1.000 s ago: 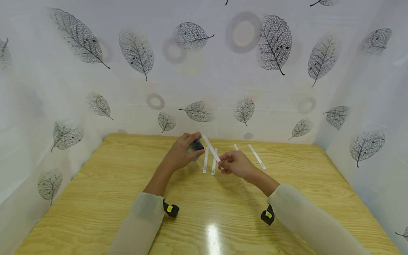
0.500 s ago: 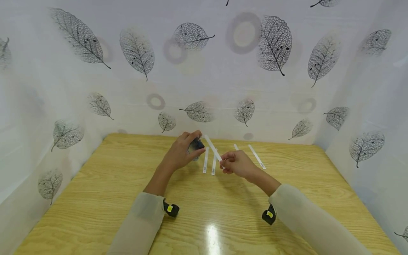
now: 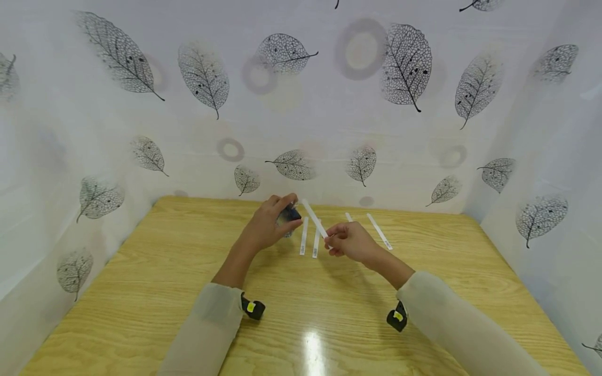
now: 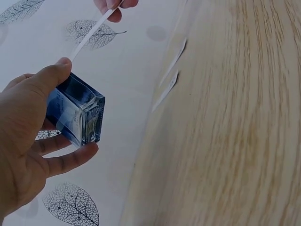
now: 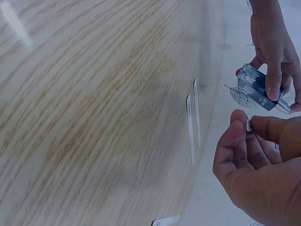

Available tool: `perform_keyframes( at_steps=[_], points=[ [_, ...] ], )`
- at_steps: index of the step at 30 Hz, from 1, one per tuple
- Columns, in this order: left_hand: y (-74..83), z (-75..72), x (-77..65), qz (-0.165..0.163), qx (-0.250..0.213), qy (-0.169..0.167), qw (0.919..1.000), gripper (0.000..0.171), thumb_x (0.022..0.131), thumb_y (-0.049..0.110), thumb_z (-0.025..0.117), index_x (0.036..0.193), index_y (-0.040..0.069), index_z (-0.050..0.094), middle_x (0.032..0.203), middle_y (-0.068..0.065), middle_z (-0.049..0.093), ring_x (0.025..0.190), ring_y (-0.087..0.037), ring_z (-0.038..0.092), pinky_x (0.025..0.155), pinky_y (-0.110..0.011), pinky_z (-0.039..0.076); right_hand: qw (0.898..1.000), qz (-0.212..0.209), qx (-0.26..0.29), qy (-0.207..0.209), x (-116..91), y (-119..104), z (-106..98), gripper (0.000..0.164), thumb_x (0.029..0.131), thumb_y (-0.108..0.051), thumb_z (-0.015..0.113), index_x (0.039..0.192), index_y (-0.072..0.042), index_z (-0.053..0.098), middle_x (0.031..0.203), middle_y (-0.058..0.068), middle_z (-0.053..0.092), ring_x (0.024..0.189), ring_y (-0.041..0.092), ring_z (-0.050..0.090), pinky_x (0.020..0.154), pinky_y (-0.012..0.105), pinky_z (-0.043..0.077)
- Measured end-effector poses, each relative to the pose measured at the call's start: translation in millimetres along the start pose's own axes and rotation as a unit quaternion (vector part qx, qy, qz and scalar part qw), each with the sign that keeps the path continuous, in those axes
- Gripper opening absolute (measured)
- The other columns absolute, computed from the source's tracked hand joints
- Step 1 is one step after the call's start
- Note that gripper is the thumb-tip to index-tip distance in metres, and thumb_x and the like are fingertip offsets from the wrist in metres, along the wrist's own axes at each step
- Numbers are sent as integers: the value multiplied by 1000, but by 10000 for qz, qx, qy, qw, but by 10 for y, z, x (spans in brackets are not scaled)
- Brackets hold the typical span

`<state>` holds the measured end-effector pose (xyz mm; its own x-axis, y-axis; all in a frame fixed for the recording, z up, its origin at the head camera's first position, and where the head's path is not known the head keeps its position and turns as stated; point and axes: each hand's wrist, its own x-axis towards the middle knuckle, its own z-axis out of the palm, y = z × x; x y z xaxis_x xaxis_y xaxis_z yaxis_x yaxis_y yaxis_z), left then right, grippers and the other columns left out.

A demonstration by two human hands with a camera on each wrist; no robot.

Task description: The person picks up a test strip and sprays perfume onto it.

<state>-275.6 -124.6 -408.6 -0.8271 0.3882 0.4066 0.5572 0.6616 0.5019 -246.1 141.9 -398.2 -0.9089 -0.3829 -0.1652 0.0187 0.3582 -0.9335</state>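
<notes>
My left hand (image 3: 265, 224) grips a blue glass perfume bottle (image 4: 75, 108), tilted and lifted off the table. In the right wrist view its silver spray nozzle (image 5: 283, 106) shows beside the left fingers. Between thumb and fingers, my right hand (image 3: 350, 243) pinches one end of a white paper test strip (image 3: 314, 219). The strip's far end slants up toward the bottle, close to the left hand; from the head view I cannot tell whether they touch. Two more strips, one on the left (image 3: 303, 237) and one on the right (image 3: 315, 246), lie beneath on the table.
Farther right on the wooden table (image 3: 197, 313) lie another strip (image 3: 379, 231) and one partly hidden behind the right hand (image 3: 348, 216). Small dark print marks the near ends of several strips. A leaf-patterned curtain (image 3: 301, 120) stands right behind the table's back edge.
Over the first half second my right hand shifts slightly right with its strip, whose tip moves a little away from the left hand. Since then hardly anything moves; the left hand keeps its place.
</notes>
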Motion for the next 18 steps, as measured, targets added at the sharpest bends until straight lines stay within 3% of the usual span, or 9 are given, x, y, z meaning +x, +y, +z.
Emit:
perform_keyframes(
  at_steps=[15, 18],
  points=[
    [6, -16, 13, -56, -67, -38, 10000, 55, 97, 45, 70, 145, 26, 50, 128, -15, 56, 112, -37, 58, 88, -56, 52, 10000, -60, -7, -2, 1, -7, 38, 26, 105, -6, 57, 122, 14, 60, 106, 29, 69, 86, 29, 71, 84, 48, 59],
    [13, -24, 9, -90, -87, -40, 9999, 56, 98, 45, 69, 146, 26, 48, 129, -16, 56, 111, -37, 58, 88, -56, 52, 10000, -49, -36, 12, -8, -19, 44, 25, 104, -5, 57, 121, 13, 61, 107, 30, 68, 89, 35, 71, 84, 50, 59]
  ],
)
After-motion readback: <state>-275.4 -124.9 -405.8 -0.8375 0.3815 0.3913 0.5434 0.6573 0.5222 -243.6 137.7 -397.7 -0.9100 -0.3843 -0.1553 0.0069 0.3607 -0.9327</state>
